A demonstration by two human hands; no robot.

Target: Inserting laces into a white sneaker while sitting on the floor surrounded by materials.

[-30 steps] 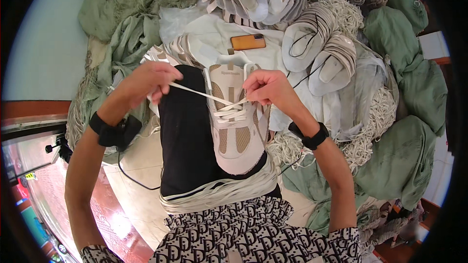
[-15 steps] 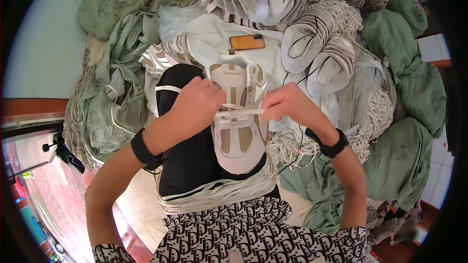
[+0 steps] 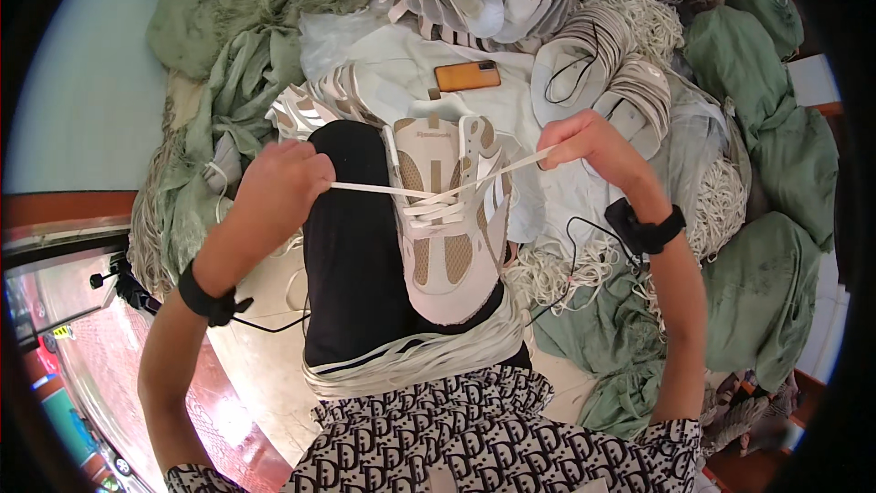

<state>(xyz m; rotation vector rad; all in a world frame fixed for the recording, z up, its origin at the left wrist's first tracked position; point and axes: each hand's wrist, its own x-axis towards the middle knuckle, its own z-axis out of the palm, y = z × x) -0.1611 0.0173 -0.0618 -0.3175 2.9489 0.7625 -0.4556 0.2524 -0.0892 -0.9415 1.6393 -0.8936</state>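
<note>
A beige and white shoe upper (image 3: 449,267) lies on my black-clad lap, its toe toward me. Its lower eyelets are laced with a flat cream shoelace (image 3: 383,189). Out to the left of the upper, my left hand (image 3: 286,184) is closed on one end of the lace and holds it taut. My right hand (image 3: 584,148) pinches the other end, off to the upper right. The two lace ends meet over the tongue. A bundle of loose cream laces (image 3: 411,367) lies across my lap, nearer to me than the toe.
Stacks of shoe uppers (image 3: 493,0) stand at the back, with more stacked pieces (image 3: 630,100) to the right. An orange phone (image 3: 467,76) rests on white sheeting. Green sacks (image 3: 766,301) line the right, and a green cloth (image 3: 246,110) the left. Tangled laces (image 3: 721,210) hang at the right.
Both hands have moved apart from near the upper's middle, the left one outward to the left, the right one up and to the right. The lace ends are now stretched tight.
</note>
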